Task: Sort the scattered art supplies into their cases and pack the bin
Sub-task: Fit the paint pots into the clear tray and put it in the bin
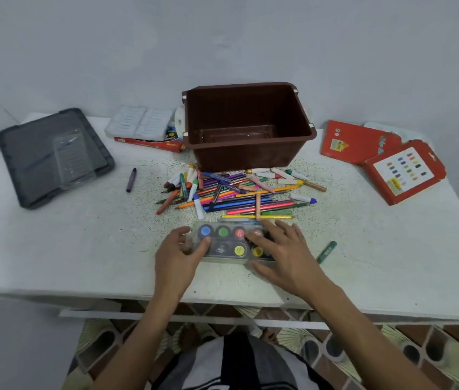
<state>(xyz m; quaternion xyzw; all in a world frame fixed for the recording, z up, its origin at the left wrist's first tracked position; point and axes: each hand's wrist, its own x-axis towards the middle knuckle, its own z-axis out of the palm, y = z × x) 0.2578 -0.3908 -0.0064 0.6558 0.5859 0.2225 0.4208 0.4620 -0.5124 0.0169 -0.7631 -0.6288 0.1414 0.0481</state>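
Head view: left hand (179, 253) grips one end of the paint case (224, 241), right hand (283, 250) rests flat-fingered on top.

White flat-topped table (62, 249), its middle peppered with tiny dark and coloured specks, plainer toward the left and right ends, a few dark spots along the front edge. Plain pale grey-blue painted wall (222, 38) directly behind it, meeting the table's back edge, with a faint diagonal line at far left. Just under the front edge runs a white horizontal bar (104, 315); lower down are brown-and-cream patterned floor tiles with dark oval motifs (408, 353), and at bottom centre the person's black-and-white striped fabric garment (236, 367).
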